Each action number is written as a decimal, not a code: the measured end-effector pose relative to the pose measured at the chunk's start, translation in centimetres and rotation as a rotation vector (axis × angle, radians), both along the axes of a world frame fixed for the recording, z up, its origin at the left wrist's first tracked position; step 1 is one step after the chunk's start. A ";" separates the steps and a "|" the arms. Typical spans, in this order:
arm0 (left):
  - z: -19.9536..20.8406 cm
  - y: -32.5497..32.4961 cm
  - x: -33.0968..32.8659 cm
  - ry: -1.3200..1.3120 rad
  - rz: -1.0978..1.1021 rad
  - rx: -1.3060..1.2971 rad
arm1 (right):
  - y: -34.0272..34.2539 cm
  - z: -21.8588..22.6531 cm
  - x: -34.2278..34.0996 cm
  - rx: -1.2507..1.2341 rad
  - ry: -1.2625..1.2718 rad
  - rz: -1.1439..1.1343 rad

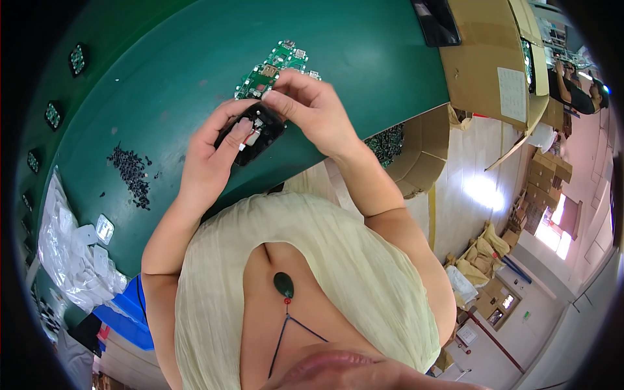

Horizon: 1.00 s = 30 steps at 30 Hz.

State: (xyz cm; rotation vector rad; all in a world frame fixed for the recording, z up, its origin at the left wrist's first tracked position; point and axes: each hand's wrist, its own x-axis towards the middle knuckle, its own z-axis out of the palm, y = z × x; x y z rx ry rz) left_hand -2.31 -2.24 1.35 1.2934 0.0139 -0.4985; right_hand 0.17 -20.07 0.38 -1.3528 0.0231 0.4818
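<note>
My left hand (211,146) grips a black plastic casing (268,135), its thumb pressing on the inside. Small white parts and a red wire show within the open casing. My right hand (315,110) is at the casing's upper corner with thumb and index finger pinched together. What lies between those fingertips is hidden. Just beyond both hands, several green circuit boards (284,57) with metal ports lie overlapping on the green table (370,58). One board reaches close to the right fingertips; whether it is touched, I cannot tell.
A heap of small black parts (132,175) lies left of my hands. Clear plastic bags (68,250) and a blue bin (133,315) are at the lower left. Cardboard boxes (481,62) stand right, one (429,156) holding boards. Black units (54,115) line the far left.
</note>
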 end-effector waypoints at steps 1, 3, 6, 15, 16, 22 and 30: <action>-0.3 0.1 0.1 -0.005 -0.018 0.012 | 0.7 0.4 -0.2 0.086 0.031 -0.050; -0.3 0.0 0.0 -0.006 -0.028 0.025 | 0.9 -0.5 -0.2 0.047 -0.029 -0.108; 0.5 -0.4 0.0 0.070 0.128 -0.040 | 1.2 -0.4 1.1 0.112 -0.197 -0.347; -1.4 0.2 1.4 0.088 0.290 0.094 | 2.4 2.7 -1.0 -0.033 -0.249 -0.169; -1.5 0.2 1.4 0.078 0.295 0.134 | 2.6 3.0 -1.0 -0.033 -0.249 -0.166; -2.7 0.3 1.1 -0.131 0.326 0.186 | 3.4 4.0 -0.5 0.011 -0.200 -0.029; -1.6 0.2 1.0 -0.094 0.305 0.164 | 3.6 3.9 -0.3 -0.035 -0.184 -0.029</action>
